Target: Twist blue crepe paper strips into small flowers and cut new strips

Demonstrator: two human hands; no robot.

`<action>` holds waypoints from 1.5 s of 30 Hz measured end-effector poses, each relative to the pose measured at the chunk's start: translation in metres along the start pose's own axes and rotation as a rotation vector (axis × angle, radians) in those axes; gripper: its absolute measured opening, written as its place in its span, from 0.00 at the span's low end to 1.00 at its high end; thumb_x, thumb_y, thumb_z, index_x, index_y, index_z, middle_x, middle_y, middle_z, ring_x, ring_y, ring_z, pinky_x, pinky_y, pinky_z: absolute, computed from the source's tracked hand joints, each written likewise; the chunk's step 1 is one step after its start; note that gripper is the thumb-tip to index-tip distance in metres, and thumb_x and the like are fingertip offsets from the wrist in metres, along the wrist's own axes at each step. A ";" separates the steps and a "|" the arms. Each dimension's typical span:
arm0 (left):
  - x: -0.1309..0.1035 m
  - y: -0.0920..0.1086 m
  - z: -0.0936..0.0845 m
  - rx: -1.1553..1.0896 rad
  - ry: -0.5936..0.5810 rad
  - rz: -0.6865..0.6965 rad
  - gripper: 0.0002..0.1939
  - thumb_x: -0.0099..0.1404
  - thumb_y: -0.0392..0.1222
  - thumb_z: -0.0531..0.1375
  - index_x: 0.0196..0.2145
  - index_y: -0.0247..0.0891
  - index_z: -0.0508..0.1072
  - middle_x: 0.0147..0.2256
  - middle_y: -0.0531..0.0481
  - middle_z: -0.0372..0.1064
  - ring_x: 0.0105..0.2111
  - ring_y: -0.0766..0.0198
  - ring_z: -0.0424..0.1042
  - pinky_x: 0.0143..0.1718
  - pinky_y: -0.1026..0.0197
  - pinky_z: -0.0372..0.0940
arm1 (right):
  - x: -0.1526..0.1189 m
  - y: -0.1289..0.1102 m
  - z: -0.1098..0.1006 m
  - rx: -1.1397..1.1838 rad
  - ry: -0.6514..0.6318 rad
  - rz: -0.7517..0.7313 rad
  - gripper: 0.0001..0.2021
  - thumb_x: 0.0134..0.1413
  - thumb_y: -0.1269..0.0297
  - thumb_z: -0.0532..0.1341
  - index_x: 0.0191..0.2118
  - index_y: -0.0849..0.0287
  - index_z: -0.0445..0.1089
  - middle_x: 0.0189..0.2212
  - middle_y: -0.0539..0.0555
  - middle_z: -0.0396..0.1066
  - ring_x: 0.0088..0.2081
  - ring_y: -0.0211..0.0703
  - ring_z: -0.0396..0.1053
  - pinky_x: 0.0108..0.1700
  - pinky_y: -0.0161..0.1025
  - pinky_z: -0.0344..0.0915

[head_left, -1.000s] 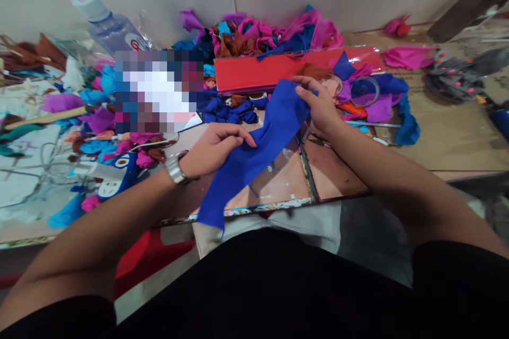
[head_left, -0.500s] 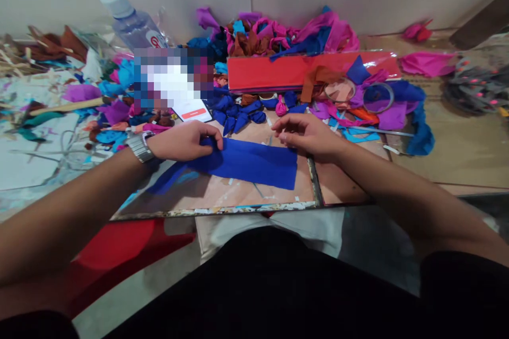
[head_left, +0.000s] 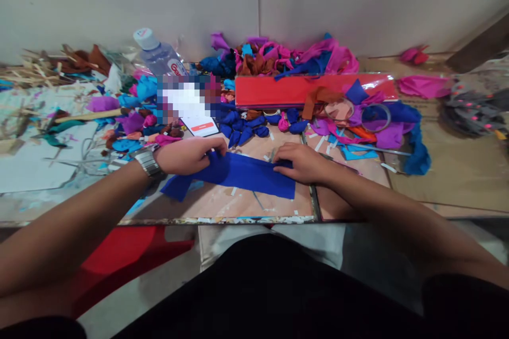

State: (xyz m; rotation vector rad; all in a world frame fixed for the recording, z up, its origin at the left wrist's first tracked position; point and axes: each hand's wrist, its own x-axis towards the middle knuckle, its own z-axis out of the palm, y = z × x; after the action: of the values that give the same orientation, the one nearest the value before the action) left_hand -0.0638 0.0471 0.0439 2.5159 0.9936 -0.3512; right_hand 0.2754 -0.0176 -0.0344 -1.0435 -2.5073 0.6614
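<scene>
A wide strip of deep blue material (head_left: 254, 176), crepe paper or thin cloth, lies lengthwise before me, its left part bent down toward the table edge. My left hand (head_left: 193, 155), with a metal watch on the wrist, is closed on the strip's upper left edge. Thumb and fingers of my right hand (head_left: 300, 163) pinch the upper edge near the right end. Just behind the strip sit several knotted dark blue pieces (head_left: 244, 128). A phone (head_left: 202, 126) with a lit screen leans over the scraps beyond my left hand.
Behind are a flat red pack (head_left: 274, 91), a clear bottle (head_left: 159, 56) and a heap of pink and brown scraps (head_left: 274, 58). Tape rings (head_left: 376, 118) lie among scraps at right, near a dark mesh bundle (head_left: 473, 108). Wooden sticks (head_left: 43, 70) are piled far left.
My right hand has come down onto the strip's upper edge and now grips it, having hovered above it before. My left hand keeps its hold. The camera view has shifted slightly.
</scene>
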 end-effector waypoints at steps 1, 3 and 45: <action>-0.003 -0.002 -0.002 0.003 0.001 -0.022 0.23 0.59 0.33 0.52 0.53 0.40 0.70 0.46 0.46 0.77 0.41 0.58 0.77 0.44 0.61 0.68 | 0.000 0.001 -0.001 0.030 0.005 0.007 0.07 0.65 0.63 0.65 0.44 0.59 0.79 0.41 0.59 0.80 0.45 0.51 0.76 0.51 0.47 0.70; -0.009 -0.006 -0.007 0.007 -0.015 -0.075 0.24 0.59 0.34 0.53 0.55 0.40 0.68 0.44 0.46 0.78 0.39 0.58 0.77 0.42 0.61 0.68 | -0.001 0.003 -0.003 0.108 0.013 0.050 0.08 0.65 0.62 0.65 0.44 0.59 0.79 0.42 0.58 0.80 0.44 0.49 0.77 0.49 0.45 0.70; 0.048 0.122 0.108 0.281 0.520 0.509 0.21 0.75 0.37 0.54 0.62 0.27 0.72 0.60 0.36 0.73 0.56 0.48 0.73 0.55 0.49 0.68 | -0.004 0.007 0.003 0.420 0.149 0.311 0.13 0.68 0.58 0.61 0.54 0.49 0.76 0.50 0.55 0.82 0.52 0.54 0.80 0.58 0.54 0.75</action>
State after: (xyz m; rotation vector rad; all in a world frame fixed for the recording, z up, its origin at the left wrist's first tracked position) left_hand 0.0463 -0.0552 -0.0349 3.0747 0.4400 0.3574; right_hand 0.2803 -0.0172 -0.0410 -1.2694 -1.9753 1.0963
